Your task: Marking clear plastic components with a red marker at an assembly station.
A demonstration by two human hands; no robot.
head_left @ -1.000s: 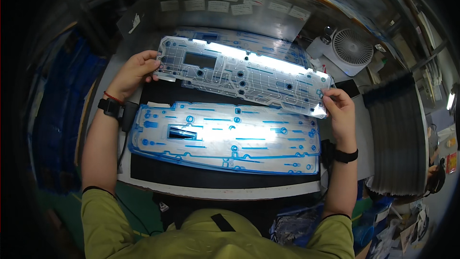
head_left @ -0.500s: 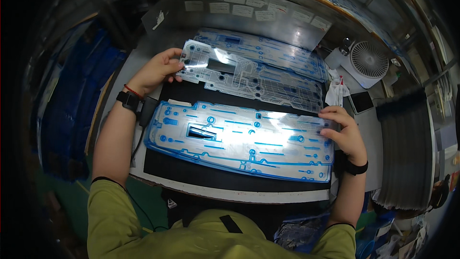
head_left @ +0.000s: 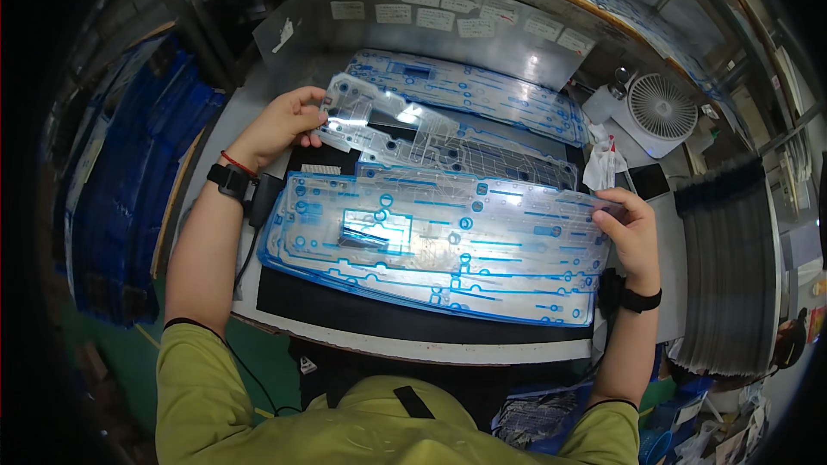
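Note:
My left hand [head_left: 291, 127] pinches the left end of a clear plastic circuit film [head_left: 351, 108] with fine grey traces and a rectangular cut-out. That film slants down to the right, and its lower part runs behind the nearer sheets. At the right, my right hand [head_left: 635, 228] grips the upper right corner of a clear film sheet with blue lines [head_left: 508, 220] between thumb and fingers. This sheet sits shifted and raised over a stack of like blue-lined sheets [head_left: 297, 269]. Another blue-lined stack [head_left: 508, 90] lies behind the circuit film.
A black mat [head_left: 293, 297] covers the white-edged table. A white fan [head_left: 662, 112], crumpled tissue [head_left: 603, 164] and dark square object [head_left: 650, 181] stand at the right. Tall sheet piles [head_left: 728, 275] flank the right side, blue-wrapped stacks [head_left: 129, 181] the left. A metal panel [head_left: 431, 34] rises behind.
My right hand has closed on the top blue-lined sheet and moved slightly right with it. The sheet has lifted off the stack and overlaps the circuit film's lower edge.

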